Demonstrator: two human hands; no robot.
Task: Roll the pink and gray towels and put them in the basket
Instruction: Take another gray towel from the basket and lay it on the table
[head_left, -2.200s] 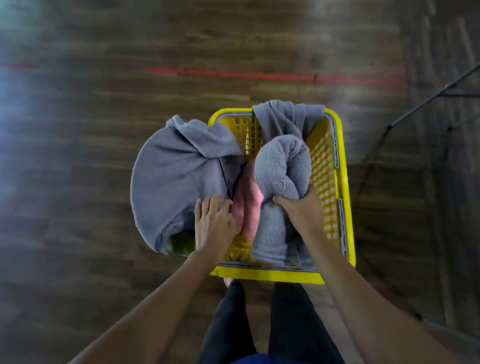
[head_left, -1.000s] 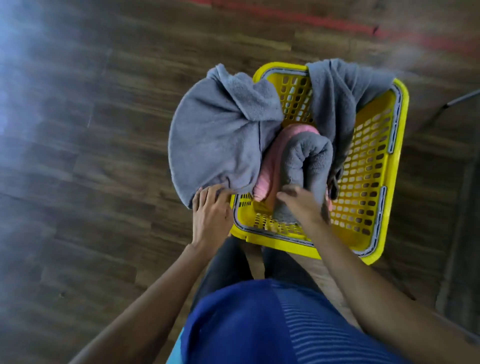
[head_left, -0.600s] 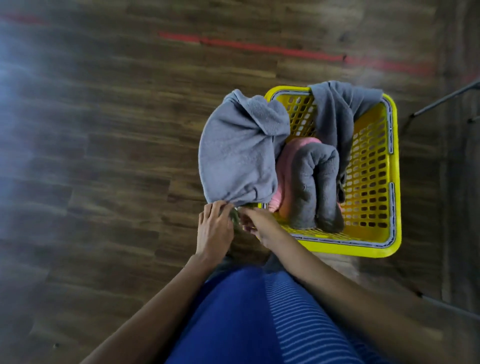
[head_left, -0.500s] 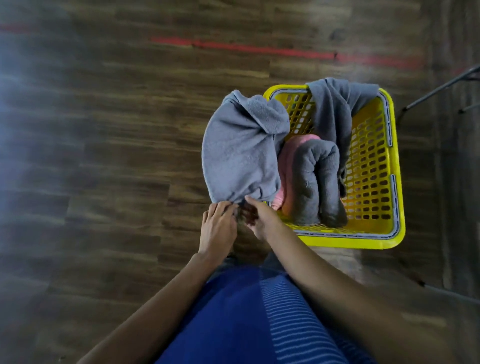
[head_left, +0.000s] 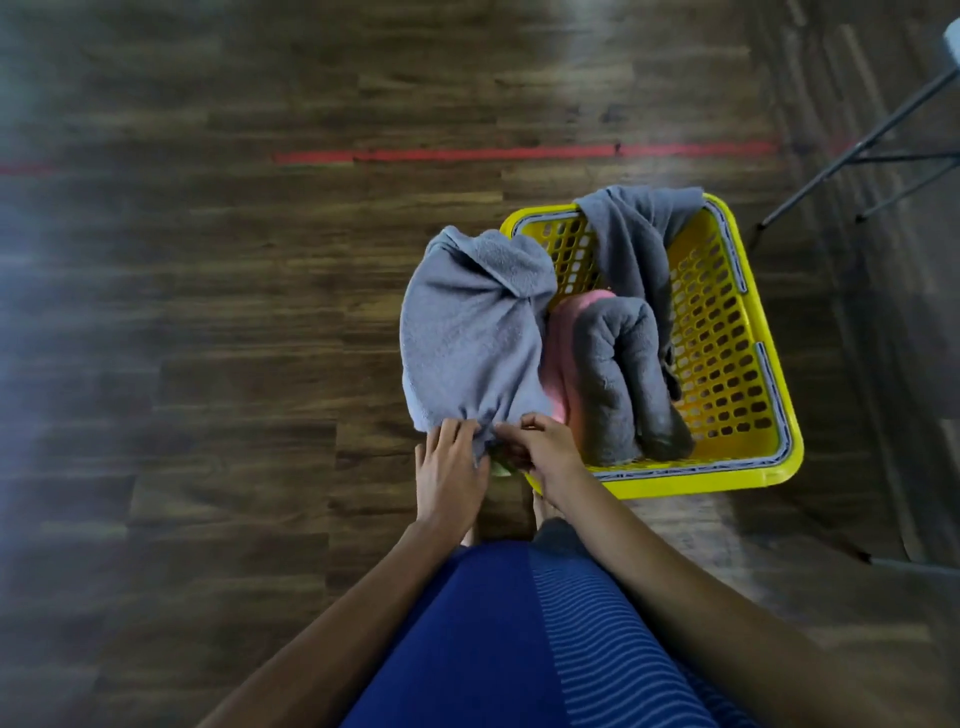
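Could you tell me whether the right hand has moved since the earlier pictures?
Yes: the right hand left the rolled gray towel inside the yellow basket for the basket's near-left corner, gripping the draped gray towel.

On a dark wooden floor (head_left: 208, 364) crossed by a red tape line (head_left: 519, 154) stands a yellow basket (head_left: 701, 480), with a rolled gray towel (head_left: 618, 374) inside beside a pink towel (head_left: 563, 343) and another gray cloth (head_left: 634, 239) draped over its far rim. A light gray towel (head_left: 472, 332) hangs over the basket's left side. The left hand (head_left: 449, 480) and right hand (head_left: 545, 452) meet at its lower edge and hold the cloth there; a bit of something green shows between them.
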